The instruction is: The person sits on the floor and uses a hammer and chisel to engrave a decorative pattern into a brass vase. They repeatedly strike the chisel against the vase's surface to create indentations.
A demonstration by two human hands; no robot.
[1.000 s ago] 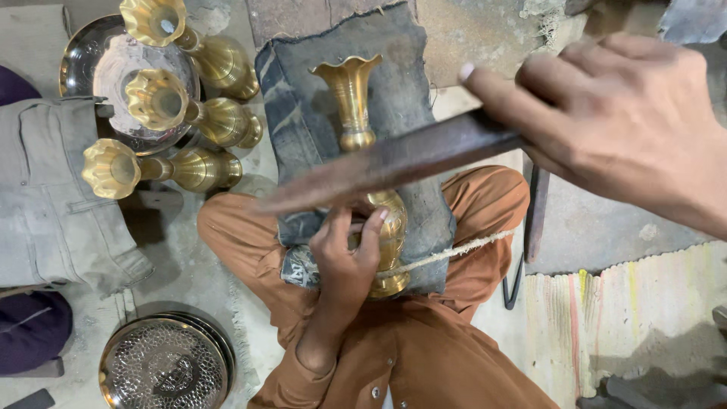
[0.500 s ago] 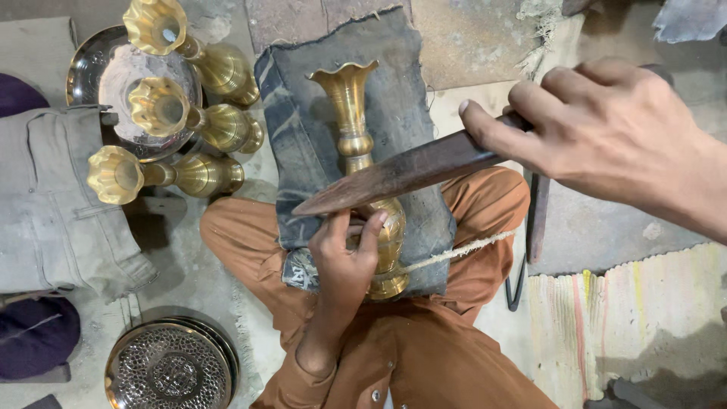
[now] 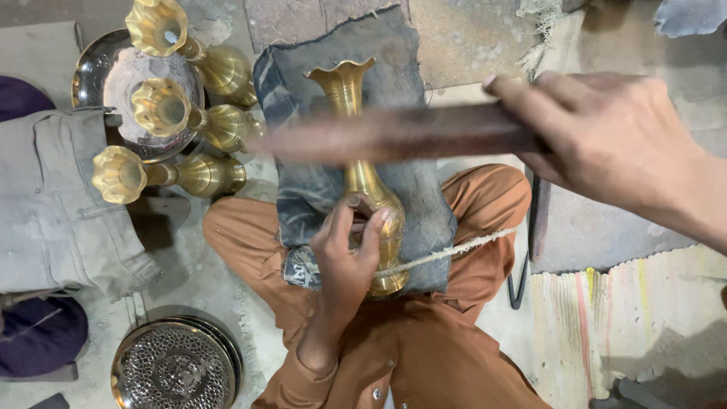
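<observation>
The left hand (image 3: 344,254) is wrapping its fingers (image 3: 371,227) snugly around the belly of a brass vase (image 3: 362,178), pinning it on a dark cloth (image 3: 409,204) across the lap. The vase is lying lengthwise, its fluted mouth pointing away from the person, its foot toward the body, with a cord (image 3: 447,251) running across near the foot. The right hand (image 3: 606,144) is closing tightly on a long dark tool (image 3: 394,136), blurred, held crosswise above the vase's neck.
</observation>
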